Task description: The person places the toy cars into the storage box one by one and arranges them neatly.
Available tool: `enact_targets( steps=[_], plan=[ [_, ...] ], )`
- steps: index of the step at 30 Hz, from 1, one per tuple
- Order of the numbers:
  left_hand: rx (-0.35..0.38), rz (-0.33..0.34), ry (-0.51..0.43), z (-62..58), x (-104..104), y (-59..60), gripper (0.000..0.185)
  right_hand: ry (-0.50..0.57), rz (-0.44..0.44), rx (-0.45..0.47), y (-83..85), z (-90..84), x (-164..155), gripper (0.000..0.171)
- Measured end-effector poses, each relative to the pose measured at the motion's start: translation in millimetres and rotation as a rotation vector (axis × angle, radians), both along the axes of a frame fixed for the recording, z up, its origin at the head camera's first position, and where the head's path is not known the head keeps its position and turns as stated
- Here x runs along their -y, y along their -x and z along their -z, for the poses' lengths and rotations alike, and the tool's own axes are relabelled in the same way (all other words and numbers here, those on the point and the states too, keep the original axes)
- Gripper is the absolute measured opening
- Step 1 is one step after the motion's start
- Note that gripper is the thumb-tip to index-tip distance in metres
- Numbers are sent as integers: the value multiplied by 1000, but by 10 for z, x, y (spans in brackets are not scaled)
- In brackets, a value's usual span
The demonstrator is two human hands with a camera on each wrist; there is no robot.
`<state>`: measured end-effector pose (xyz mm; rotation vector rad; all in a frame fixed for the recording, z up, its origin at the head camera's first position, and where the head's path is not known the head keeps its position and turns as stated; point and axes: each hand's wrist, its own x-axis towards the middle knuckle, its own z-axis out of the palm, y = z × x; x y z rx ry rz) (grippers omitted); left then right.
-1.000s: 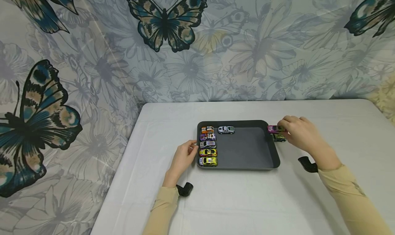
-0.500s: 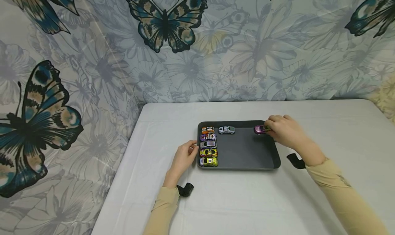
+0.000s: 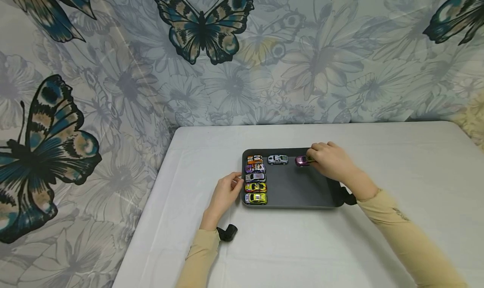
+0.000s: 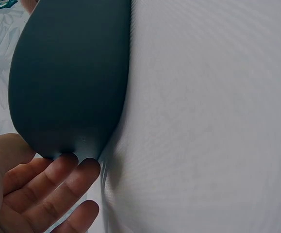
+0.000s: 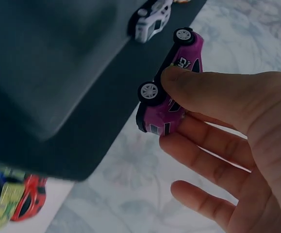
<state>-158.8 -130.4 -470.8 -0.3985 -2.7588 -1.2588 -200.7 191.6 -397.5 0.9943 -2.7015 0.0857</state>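
Observation:
My right hand (image 3: 332,162) pinches a purple toy car (image 3: 302,161) between thumb and fingers, over the back part of a dark grey tray (image 3: 295,189). In the right wrist view the purple toy car (image 5: 172,94) appears tilted, its wheels towards the tray, with the thumb pressed on its side. Just left of it in the tray is a white toy car (image 3: 277,159). My left hand (image 3: 223,195) holds the tray's left edge; the left wrist view has the thumb and fingertips at the tray's rim (image 4: 72,141).
Along the tray's left side stands a column of several toy cars (image 3: 255,177), orange, purple, silver and yellow. More toy cars (image 5: 16,199), red and yellow-green, lie outside the tray in the right wrist view. A white cloth (image 3: 287,250) covers the table.
My right hand has carried the purple toy car leftward, from beyond the tray's right edge to beside the white toy car. The left hand has stayed at the tray's edge.

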Motion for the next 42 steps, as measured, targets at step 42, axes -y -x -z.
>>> enact_targets(
  steps=[42],
  plan=[
    [11,8,6,-14,13,15,27,-18,-100,78,228,354,621,21]
  ],
)
